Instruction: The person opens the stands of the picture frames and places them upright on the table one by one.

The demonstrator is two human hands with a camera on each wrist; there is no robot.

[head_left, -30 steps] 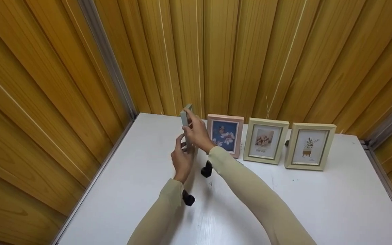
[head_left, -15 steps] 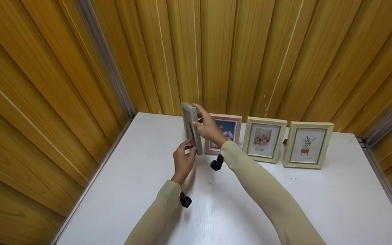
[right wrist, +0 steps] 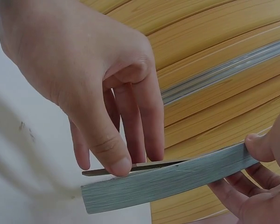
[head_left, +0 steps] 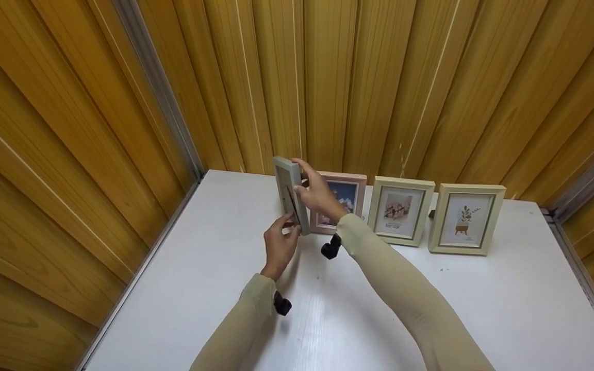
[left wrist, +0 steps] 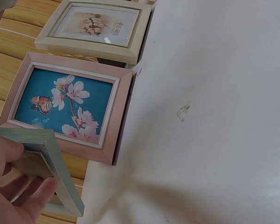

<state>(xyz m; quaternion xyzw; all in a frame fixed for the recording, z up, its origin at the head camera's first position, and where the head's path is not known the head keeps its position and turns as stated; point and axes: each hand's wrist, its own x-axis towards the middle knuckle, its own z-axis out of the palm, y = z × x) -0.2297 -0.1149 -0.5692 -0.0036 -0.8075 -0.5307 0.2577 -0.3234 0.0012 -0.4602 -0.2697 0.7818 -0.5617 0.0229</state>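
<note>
My right hand [head_left: 322, 195] grips a grey-green picture frame [right wrist: 168, 179] by its side edge, thumb on one face and fingers on the other. The frame stands on end close over the table, its back turned left. A thin stand leg [right wrist: 95, 172] angles slightly away from that back. My left hand [head_left: 280, 246] is at the lower part of the back, pinching the leg between thumb and fingertips. In the left wrist view its fingers [left wrist: 39, 196] reach inside the frame's border. The frame's picture side is hidden.
A pink frame [left wrist: 65, 105] with flowers and a butterfly stands just right of the held frame. Two cream frames [head_left: 402, 211] [head_left: 466, 219] stand farther right in the same row. Wood-panel walls [head_left: 328, 77] enclose the white table [head_left: 214, 268] at the back and sides.
The frame has turned so that its back faces more toward the head camera. My right hand has shifted right along with it, and my left fingers have moved onto the leg.
</note>
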